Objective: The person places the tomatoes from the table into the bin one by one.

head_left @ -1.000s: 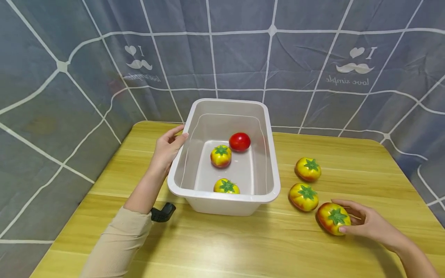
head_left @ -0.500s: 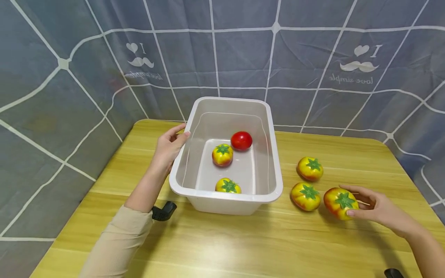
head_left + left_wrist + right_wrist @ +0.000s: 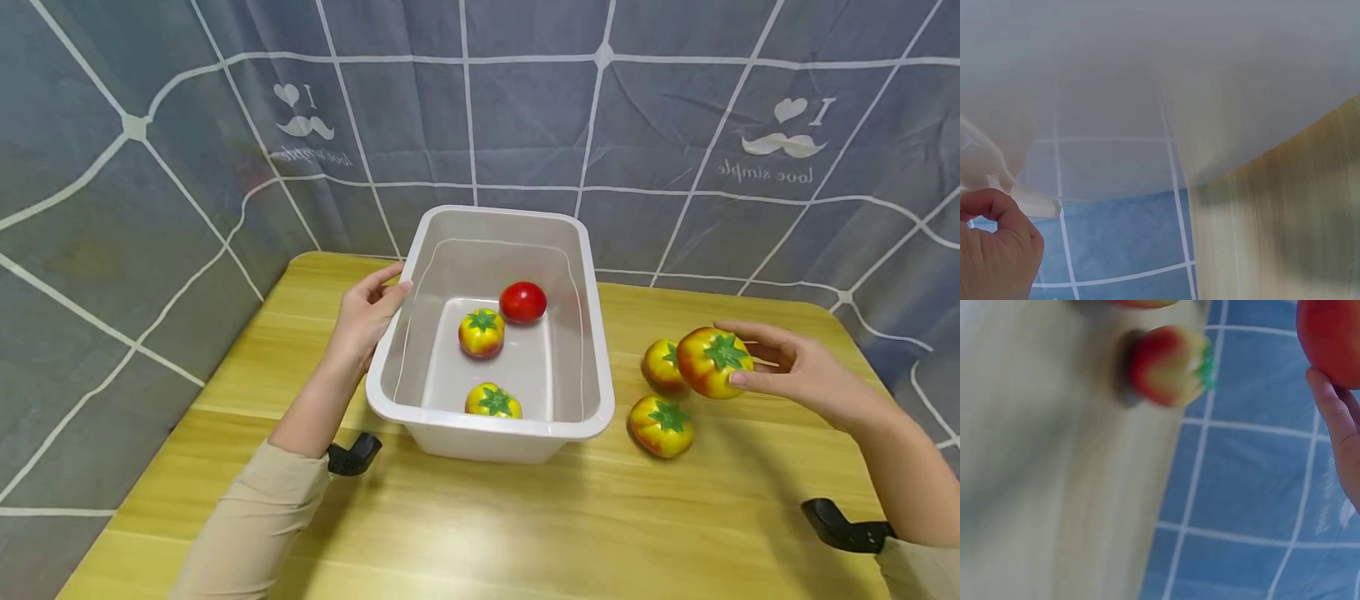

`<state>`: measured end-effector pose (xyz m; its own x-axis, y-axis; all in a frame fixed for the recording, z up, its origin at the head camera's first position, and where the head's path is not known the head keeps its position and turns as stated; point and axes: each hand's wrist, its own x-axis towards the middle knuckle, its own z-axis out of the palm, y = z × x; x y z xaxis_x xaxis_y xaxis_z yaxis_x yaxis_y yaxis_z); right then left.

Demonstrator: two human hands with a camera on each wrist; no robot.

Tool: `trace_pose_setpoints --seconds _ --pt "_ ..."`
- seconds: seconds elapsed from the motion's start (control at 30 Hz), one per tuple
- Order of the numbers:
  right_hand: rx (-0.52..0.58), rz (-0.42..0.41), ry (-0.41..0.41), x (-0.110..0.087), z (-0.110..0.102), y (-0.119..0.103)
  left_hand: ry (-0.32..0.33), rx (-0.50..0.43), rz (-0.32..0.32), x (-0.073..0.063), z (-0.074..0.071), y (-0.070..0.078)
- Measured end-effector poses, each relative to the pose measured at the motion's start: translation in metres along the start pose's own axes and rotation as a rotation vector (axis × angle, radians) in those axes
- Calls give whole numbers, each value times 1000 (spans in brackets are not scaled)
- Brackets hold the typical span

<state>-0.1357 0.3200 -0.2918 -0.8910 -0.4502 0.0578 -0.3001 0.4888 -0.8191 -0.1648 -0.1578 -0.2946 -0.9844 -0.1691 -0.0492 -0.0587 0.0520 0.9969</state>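
A grey-white plastic bin [image 3: 480, 443] stands in the middle of the table. My left hand [image 3: 362, 323] grips its left rim, thumb over the edge; the left wrist view shows this hand [image 3: 1000, 247] at the rim. Inside the bin lie two yellow-red tomatoes with green leaf tops, a nearer one [image 3: 492, 402] and a middle one [image 3: 480, 335], beside a plain red tomato [image 3: 523, 302]. To the right, my right hand [image 3: 813, 375] holds another yellow-red tomato [image 3: 708, 367] above the table, between thumb and fingers. In the right wrist view the held tomato [image 3: 1332, 340] is partly cut off.
Two more yellow-red tomatoes rest on the wooden table [image 3: 465, 533] right of the bin: a back one [image 3: 660, 367], partly covered by the held tomato, and a front one [image 3: 660, 427]. A grey-blue curtain [image 3: 525, 125] with white lines hangs behind and beside the table.
My right hand has lifted the yellow-red tomato off the table and carried it up and away, to in front of the back tomato. The left hand stays on the bin's rim.
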Motion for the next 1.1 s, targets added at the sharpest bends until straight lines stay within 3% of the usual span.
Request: trace_pose_setpoints --seconds 0.37,0.57,1.1 --pt "-29 14 10 51 10 -43 4 -27 17 -2 -1 1" --pt "22 -15 -31 71 21 -60 -2 -36 11 -3 -1 2" --pt "140 -76 -43 101 43 -70 -10 -44 17 -1 0 0"
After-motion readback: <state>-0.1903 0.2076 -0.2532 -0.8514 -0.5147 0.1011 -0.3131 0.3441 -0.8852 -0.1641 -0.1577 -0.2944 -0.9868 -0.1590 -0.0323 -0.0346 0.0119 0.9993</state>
